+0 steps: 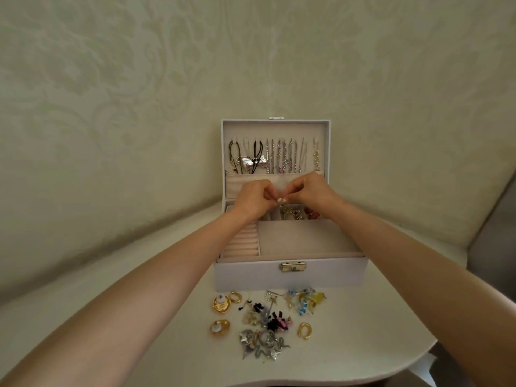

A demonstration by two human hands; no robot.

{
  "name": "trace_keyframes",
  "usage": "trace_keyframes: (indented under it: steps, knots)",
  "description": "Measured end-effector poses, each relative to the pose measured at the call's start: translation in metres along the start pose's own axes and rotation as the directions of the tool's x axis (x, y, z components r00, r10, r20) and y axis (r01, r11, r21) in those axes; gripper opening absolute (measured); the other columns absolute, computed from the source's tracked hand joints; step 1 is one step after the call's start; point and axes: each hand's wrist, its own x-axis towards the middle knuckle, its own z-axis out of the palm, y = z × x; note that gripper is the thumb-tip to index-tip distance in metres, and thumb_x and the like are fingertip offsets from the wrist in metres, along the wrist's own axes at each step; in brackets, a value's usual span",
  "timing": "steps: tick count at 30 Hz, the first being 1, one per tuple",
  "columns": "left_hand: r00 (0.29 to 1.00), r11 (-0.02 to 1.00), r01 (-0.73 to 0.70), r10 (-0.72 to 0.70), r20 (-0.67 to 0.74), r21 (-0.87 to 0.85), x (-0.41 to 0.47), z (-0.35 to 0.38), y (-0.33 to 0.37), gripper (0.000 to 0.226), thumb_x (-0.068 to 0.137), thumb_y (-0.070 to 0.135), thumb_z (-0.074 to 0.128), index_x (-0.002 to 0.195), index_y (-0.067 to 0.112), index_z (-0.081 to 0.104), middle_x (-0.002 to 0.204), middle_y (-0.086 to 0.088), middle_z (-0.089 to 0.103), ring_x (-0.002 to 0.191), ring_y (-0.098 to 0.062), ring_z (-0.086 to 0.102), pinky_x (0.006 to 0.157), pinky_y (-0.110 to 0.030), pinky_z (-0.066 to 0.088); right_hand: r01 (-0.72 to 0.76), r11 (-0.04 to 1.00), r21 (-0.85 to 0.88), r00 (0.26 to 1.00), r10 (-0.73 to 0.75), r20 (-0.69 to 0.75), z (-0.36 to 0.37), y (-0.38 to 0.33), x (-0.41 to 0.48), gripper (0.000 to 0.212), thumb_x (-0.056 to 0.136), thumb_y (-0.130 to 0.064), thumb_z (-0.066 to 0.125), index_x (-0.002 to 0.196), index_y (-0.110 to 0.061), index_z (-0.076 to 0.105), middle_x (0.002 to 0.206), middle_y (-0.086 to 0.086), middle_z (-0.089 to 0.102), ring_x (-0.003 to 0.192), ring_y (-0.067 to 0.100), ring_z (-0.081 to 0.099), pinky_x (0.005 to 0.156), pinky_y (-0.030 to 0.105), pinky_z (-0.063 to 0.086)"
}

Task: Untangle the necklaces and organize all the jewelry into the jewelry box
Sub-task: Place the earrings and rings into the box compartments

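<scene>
Head view: left hand (255, 198) and right hand (310, 191) both pinch a tiny item (280, 200), unidentifiable; jewelry box (251, 275) compartments beneath them partly hidden.

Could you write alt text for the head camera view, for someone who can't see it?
Over an open white jewelry box, the left hand and right hand pinch a small item between their fingertips. Necklaces hang inside the raised lid; loose earrings and rings lie on the white table before the box.
</scene>
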Motion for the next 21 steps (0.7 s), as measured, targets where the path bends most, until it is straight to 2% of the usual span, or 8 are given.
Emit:
trace_keyframes:
  steps: [3,5,10,14,17,21]
  knots:
    - [0.999,0.999,-0.03,0.028,0.034,0.045,0.0006,-0.0001,-0.003,0.012,0.075,0.002,0.073,0.082,0.009,0.065,0.089,-0.013,0.069,0.085,-0.025,0.064,0.082,-0.039,0.052,0.013,0.995,-0.102,1.0,-0.011,0.026,0.0017,0.0041,0.0014,0.015,0.074,-0.011,0.077,0.067,-0.023,0.07,0.066,-0.008,0.063,0.068,0.006,0.056,0.071,0.025,0.048]
    - [0.999,0.998,-0.033,0.03,0.041,0.056,0.0004,0.0,-0.0044,0.012,0.075,0.002,0.074,0.081,0.008,0.066,0.089,-0.013,0.069,0.085,-0.025,0.065,0.082,-0.039,0.053,0.024,0.987,-0.158,0.999,-0.018,0.035,0.0019,0.0053,0.0016,0.017,0.075,-0.014,0.076,0.066,-0.026,0.069,0.067,-0.01,0.063,0.068,0.004,0.055,0.072,0.028,0.048]
    - [0.999,0.999,-0.021,0.019,0.035,0.047,0.0031,0.0004,-0.0053,0.012,0.075,0.008,0.076,0.083,0.008,0.068,0.09,-0.01,0.07,0.081,-0.017,0.062,0.08,-0.033,0.052,0.062,0.983,-0.175,0.996,-0.048,0.081,-0.0025,0.0035,-0.0009,0.009,0.076,-0.019,0.077,0.074,-0.024,0.07,0.071,-0.012,0.061,0.066,0.001,0.052,0.063,0.021,0.041]
    - [0.998,0.997,0.024,-0.02,0.064,-0.071,0.0038,0.0004,-0.0037,0.011,0.074,0.009,0.077,0.077,0.011,0.066,0.086,-0.005,0.067,0.084,-0.019,0.061,0.082,-0.032,0.051,0.076,0.968,-0.24,0.996,-0.063,0.062,-0.0026,0.0052,-0.002,0.009,0.074,-0.023,0.078,0.077,-0.024,0.07,0.078,-0.009,0.06,0.068,0.002,0.05,0.064,0.024,0.041]
    - [0.997,0.997,0.014,-0.007,0.081,-0.082,0.0029,0.0013,-0.0028,0.017,0.076,0.007,0.075,0.073,0.016,0.062,0.083,-0.002,0.064,0.083,-0.016,0.059,0.082,-0.031,0.049,0.074,0.966,-0.249,0.996,-0.06,0.063,-0.0029,0.008,-0.0014,0.008,0.077,-0.022,0.076,0.076,-0.026,0.069,0.075,-0.013,0.058,0.069,0.002,0.05,0.065,0.024,0.04]
    - [0.996,0.989,0.03,-0.017,0.09,-0.147,0.0026,-0.0017,-0.0058,0.017,0.076,0.008,0.075,0.073,0.02,0.063,0.09,-0.007,0.069,0.09,-0.021,0.063,0.086,-0.034,0.051,0.067,0.98,-0.187,0.997,-0.058,0.052,-0.0053,0.009,-0.0006,0.006,0.078,-0.019,0.075,0.083,-0.018,0.075,0.072,-0.013,0.059,0.067,0.001,0.052,0.06,0.017,0.037]
